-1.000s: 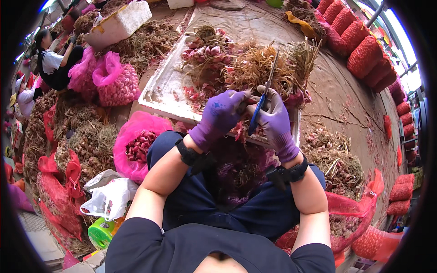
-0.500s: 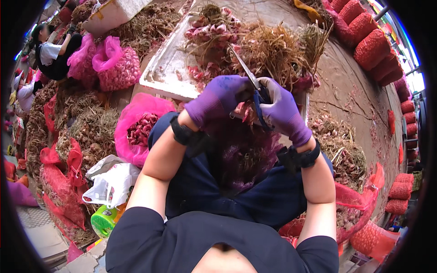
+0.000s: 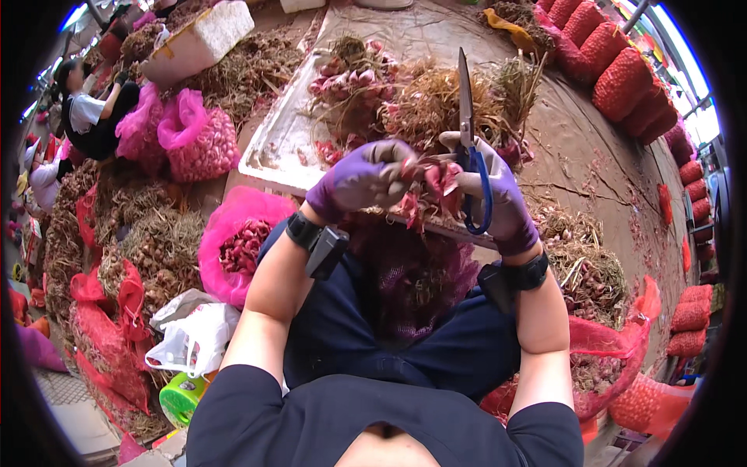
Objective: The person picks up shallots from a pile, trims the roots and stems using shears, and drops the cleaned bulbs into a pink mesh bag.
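Observation:
My right hand (image 3: pixel 506 198), in a purple and grey glove, is closed round the blue-handled scissors (image 3: pixel 484 187), whose blades point up and away from me. Between my hands hang reddish shallots (image 3: pixel 442 179) with loose papery skin, touching my right thumb. My left hand (image 3: pixel 364 180), gloved the same way, has its fingertips pinched at the left end of these shallots. Right beyond both hands lie bunches of shallots (image 3: pixel 354 78) with dry straw-coloured stalks, in a white foam tray (image 3: pixel 272 156). A dark purple mesh bag (image 3: pixel 420 280) lies in my lap beneath my hands.
An opened pink mesh bag of shallots (image 3: pixel 247 245) stands left of my knee, near a white plastic bag (image 3: pixel 194 335). Dried shallot heaps (image 3: pixel 156 233) spread at left and right. Filled red sacks (image 3: pixel 622 86) line the far right. Another person (image 3: pixel 89 109) sits far left.
My hands have moved apart, the left opening its grip away from the scissors. The scissors have swung from leaning left to nearly upright. The shallots between my hands now show more fully.

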Demonstrator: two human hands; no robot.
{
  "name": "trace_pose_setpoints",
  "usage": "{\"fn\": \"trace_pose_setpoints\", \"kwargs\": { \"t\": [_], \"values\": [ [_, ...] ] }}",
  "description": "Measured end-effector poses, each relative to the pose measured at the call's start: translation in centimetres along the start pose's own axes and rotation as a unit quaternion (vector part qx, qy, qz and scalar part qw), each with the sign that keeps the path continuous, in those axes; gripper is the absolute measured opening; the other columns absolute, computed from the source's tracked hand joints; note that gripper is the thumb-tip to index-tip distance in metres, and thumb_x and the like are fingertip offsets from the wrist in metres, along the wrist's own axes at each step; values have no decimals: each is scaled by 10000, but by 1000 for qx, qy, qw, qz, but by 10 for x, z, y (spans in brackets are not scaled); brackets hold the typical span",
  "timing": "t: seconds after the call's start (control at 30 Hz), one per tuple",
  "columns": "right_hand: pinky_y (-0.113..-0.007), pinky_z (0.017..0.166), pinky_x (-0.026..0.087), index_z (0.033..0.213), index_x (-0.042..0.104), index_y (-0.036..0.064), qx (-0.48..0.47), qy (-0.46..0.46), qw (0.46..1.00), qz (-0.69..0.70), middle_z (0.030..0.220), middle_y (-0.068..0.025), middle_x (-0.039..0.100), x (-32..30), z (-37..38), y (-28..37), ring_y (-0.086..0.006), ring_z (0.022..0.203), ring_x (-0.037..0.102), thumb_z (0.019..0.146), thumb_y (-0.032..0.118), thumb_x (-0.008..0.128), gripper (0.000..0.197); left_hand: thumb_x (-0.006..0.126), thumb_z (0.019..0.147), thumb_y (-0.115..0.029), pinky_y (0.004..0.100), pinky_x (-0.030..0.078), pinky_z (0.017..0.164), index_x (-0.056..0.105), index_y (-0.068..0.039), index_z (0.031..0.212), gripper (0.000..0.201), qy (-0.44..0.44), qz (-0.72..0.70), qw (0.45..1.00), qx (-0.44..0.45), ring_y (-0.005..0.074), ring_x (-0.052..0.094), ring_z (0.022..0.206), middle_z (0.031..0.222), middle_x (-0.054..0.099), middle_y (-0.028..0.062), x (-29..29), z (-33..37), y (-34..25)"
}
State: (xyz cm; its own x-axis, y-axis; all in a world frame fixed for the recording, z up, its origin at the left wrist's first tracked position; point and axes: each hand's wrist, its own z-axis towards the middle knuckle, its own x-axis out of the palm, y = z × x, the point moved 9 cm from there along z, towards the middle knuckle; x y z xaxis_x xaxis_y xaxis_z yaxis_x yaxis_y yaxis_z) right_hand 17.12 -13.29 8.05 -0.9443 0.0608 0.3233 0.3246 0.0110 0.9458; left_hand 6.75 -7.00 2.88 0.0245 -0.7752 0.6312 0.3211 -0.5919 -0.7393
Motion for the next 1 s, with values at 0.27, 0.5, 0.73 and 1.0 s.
{"fn": "trace_pose_setpoints", "kwargs": {
  "t": [0.27, 0.5, 0.73, 1.0],
  "values": [
    [-204, 631, 462, 1184, 506, 19, -100, -143, 983, -52, 897, -7, 574, -68, -8, 19, -68, 700, 561, 798, 83, 743, 457, 619, 877, -206, 326, 518, 674, 676, -59, 991, 195, 67, 586, 805, -71, 218, 655, 774, 815, 664, 79, 42, -7, 102],
    [-187, 637, 452, 1193, 498, -13, 3, -194, 971, -142, 882, 15, 583, -75, -19, 1, -51, 719, 549, 845, 107, 708, 424, 740, 735, -82, 365, 514, 717, 612, -64, 1084, 372, -225, 702, 619, 269, 282, 637, 835, 900, 634, 100, 83, 16, -33],
    [-207, 660, 483, 1205, 496, -7, 46, -153, 985, -61, 929, -20, 625, -57, -12, -27, -73, 766, 590, 851, 80, 684, 410, 730, 723, -43, 366, 535, 786, 577, -37, 1135, 440, -149, 695, 663, 237, 329, 648, 927, 1019, 647, 141, 47, 26, -3],
    [-215, 743, 499, 1212, 495, -18, 52, -75, 990, -111, 950, -23, 621, -38, -8, -30, -80, 804, 591, 782, 6, 705, 480, 659, 773, -10, 362, 545, 709, 613, -11, 920, 154, -126, 719, 634, 255, 328, 663, 869, 1063, 658, 175, 59, 12, -13]
  ]
}}
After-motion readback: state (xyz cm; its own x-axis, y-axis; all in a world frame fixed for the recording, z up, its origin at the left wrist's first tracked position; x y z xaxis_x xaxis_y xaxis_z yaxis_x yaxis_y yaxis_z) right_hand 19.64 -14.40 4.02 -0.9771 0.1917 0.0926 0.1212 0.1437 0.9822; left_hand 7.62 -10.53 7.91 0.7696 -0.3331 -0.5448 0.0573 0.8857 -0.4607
